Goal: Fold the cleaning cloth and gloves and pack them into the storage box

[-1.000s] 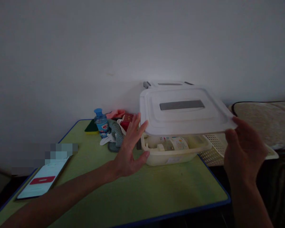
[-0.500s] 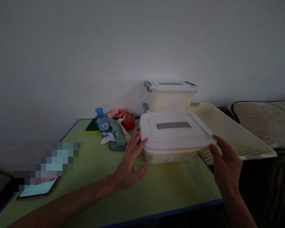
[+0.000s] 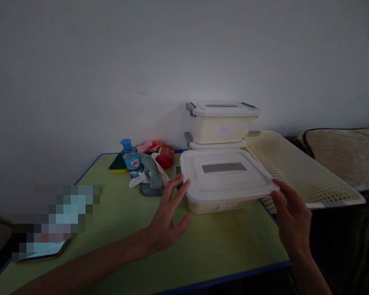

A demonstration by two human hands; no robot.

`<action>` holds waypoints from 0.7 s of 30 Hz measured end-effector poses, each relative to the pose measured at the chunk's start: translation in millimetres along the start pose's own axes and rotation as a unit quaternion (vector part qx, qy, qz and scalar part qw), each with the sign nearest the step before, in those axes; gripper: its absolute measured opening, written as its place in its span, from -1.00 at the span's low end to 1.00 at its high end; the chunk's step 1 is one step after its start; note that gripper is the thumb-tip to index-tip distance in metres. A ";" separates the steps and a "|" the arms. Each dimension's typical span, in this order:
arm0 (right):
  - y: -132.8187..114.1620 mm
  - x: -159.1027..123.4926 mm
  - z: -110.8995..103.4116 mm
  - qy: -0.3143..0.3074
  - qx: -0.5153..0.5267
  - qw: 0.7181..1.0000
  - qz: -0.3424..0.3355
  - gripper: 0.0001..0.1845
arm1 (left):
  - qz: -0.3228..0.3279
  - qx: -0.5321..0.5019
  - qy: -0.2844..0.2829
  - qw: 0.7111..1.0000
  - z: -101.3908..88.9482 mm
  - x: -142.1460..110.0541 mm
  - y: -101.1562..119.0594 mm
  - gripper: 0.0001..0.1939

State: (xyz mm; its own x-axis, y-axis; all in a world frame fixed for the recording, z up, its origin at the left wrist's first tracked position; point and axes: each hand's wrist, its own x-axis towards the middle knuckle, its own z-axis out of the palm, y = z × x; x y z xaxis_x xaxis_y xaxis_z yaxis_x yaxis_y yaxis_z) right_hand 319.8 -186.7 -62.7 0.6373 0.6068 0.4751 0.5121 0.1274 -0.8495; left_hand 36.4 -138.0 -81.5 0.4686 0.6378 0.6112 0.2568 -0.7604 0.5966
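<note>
A white lid (image 3: 224,182) with a grey handle strip lies over a cream plastic storage box (image 3: 209,207) near the table's right side. Its front right part sits a little past the box's wall. My right hand (image 3: 293,215) pinches the lid's right front corner between thumb and fingers. On the other side, my left hand (image 3: 169,221) is open, with its fingertips at the lid's left front edge and its thumb apart from the box. Behind stands a smaller lidded box (image 3: 223,128) with grey latches, stacked on another white lid (image 3: 218,145).
To the right is a cream perforated basket (image 3: 298,172), with a cushion (image 3: 347,153) beyond it. A blue-capped bottle (image 3: 131,157), a sponge (image 3: 118,164), grey-green cloth (image 3: 152,172) and a red container (image 3: 165,156) sit at the left back. A blurred-out phone-like device (image 3: 58,225) lies at far left.
The lid has shifted slightly toward me, and more of the lid under the smaller box now shows behind it. My right hand keeps its pinch; my left hand stays by the left edge.
</note>
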 end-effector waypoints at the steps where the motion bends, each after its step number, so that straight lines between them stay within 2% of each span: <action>1: 0.4 -0.1 -0.4 0.000 -0.002 1.000 -0.001 -0.60 | -0.001 -0.001 0.004 1.000 0.3 0.7 -1.6 -0.33; 7: 3.6 7.8 -8.8 -0.030 -0.009 0.999 -0.032 -0.66 | -0.007 0.032 0.035 0.999 -12.0 18.3 -5.9 -0.55; 10: -0.7 25.9 -10.8 -0.048 -0.004 0.996 -0.072 -0.70 | -0.028 0.060 0.046 0.997 -24.0 40.3 -6.4 -0.55; 12: -7.1 44.0 -7.8 -0.067 -0.016 0.993 -0.093 -0.65 | -0.041 0.080 0.034 0.995 -29.1 57.1 -8.0 -0.50; 15: -18.0 73.3 2.1 -0.174 -0.098 0.973 -0.120 -0.47 | -0.092 0.133 -0.033 0.986 -28.9 76.7 -12.3 -0.41; 18: -22.3 94.6 12.0 -0.295 -0.183 0.932 -0.104 -0.30 | -0.159 0.160 -0.112 0.968 -24.2 84.3 -16.7 -0.36; 21: -17.2 103.9 16.9 -0.369 -0.216 0.901 -0.076 -0.24 | -0.169 0.172 -0.136 0.961 -22.5 84.2 -19.6 -0.36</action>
State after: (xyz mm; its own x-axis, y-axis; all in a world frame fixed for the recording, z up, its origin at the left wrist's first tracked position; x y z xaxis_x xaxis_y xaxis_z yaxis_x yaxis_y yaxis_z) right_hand 367.5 -112.6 -2.5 0.0659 0.9850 0.1597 0.8391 0.0320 -0.5430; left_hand 51.8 -66.6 -30.0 0.5013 0.8350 0.2268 0.6750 -0.5413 0.5013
